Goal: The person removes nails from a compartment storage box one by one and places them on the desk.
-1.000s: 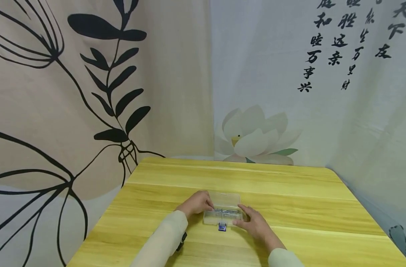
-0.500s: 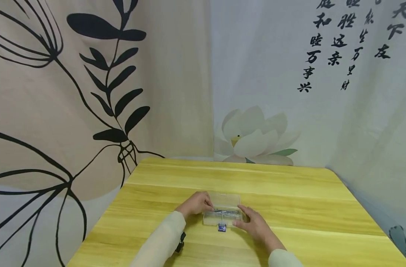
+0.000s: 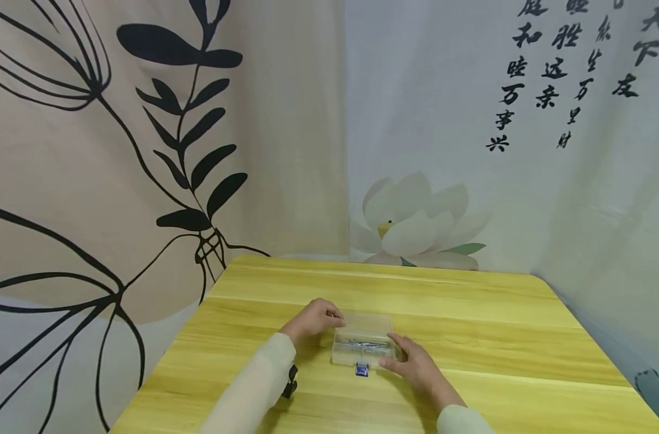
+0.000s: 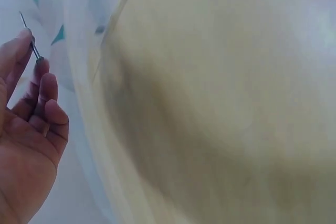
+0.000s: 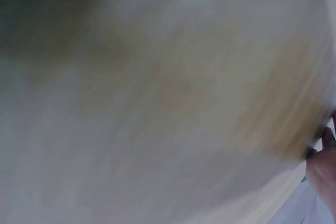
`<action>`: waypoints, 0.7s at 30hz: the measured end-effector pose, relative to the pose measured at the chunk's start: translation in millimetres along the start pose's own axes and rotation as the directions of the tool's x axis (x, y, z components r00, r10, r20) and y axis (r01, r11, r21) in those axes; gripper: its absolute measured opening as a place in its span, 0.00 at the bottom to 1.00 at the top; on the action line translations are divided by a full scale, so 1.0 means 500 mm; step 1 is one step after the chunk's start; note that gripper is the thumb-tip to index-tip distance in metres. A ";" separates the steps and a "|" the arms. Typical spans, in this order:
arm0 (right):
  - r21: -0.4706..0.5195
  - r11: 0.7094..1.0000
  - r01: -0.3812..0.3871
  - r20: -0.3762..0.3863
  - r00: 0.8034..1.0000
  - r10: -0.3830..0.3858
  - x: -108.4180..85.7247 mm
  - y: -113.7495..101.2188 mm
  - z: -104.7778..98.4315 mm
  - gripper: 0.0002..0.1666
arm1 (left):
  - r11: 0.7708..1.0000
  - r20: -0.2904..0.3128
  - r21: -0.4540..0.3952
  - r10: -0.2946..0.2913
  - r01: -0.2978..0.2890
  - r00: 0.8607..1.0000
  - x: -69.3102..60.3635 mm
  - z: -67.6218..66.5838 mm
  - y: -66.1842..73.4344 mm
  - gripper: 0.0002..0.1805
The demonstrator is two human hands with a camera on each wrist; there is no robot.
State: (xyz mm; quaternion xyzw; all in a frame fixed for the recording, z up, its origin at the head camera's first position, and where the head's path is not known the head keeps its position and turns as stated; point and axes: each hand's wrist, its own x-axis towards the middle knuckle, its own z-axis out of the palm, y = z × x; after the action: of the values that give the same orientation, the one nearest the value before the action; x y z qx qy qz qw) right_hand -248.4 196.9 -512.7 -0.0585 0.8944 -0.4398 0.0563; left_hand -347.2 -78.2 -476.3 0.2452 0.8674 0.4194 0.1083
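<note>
Location: an indoor corner screened with fabric; whether home or studio cannot be determined. Evidence: a beige hanging (image 3: 291,132) printed with a black plant design (image 3: 156,45) meets a pale hanging (image 3: 443,114) bearing a lotus (image 3: 411,232) and Chinese characters (image 3: 567,36). A wood-grain surface (image 3: 470,325) stands before both.

Box (image 3: 343,357) on table (image 3: 470,313), lid (image 3: 367,324) laid back

In rear compartment: several fasteners (image 3: 370,345). At middle of front wall: latch (image 3: 362,369). By left edge of lid, left of box and slightly behind: left hand (image 3: 314,318), single fastener (image 4: 35,51) between thumb and fingertips. Astride right end of box, thumb at front: right hand (image 3: 415,361). Behind table: backdrop (image 3: 297,181).
</note>
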 end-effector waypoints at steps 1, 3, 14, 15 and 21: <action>0.004 1.000 0.002 0.001 1.000 -0.002 0.000 0.001 0.000 0.44 | 1.000 -0.004 -0.004 -0.005 0.005 1.000 0.000 -0.007 0.001 0.08; 0.010 1.000 0.003 0.004 1.000 -0.003 -0.001 0.002 -0.001 0.44 | 1.000 -0.012 -0.011 -0.013 0.013 1.000 0.000 -0.020 0.000 0.10; -0.021 1.000 0.007 0.002 1.000 -0.007 0.002 0.007 -0.003 0.44 | 0.999 -0.073 -0.027 -0.034 0.032 0.997 -0.014 -0.089 -0.024 0.08; -0.022 1.000 0.007 0.005 1.000 -0.007 0.003 0.008 -0.002 0.45 | 0.999 -0.077 -0.025 -0.045 0.043 0.996 -0.015 -0.094 -0.028 0.08; -0.022 1.000 0.003 0.009 1.000 -0.003 0.003 0.009 0.000 0.45 | 0.997 -0.083 0.004 -0.081 0.082 0.993 -0.017 -0.116 -0.051 0.10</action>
State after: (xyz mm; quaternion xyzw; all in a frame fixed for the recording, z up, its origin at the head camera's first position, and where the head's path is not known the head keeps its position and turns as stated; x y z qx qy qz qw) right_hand -250.0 199.6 -516.4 -0.0625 0.8989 -0.4297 0.0592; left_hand -371.4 -135.0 -460.1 0.1922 0.8820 0.4210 0.0883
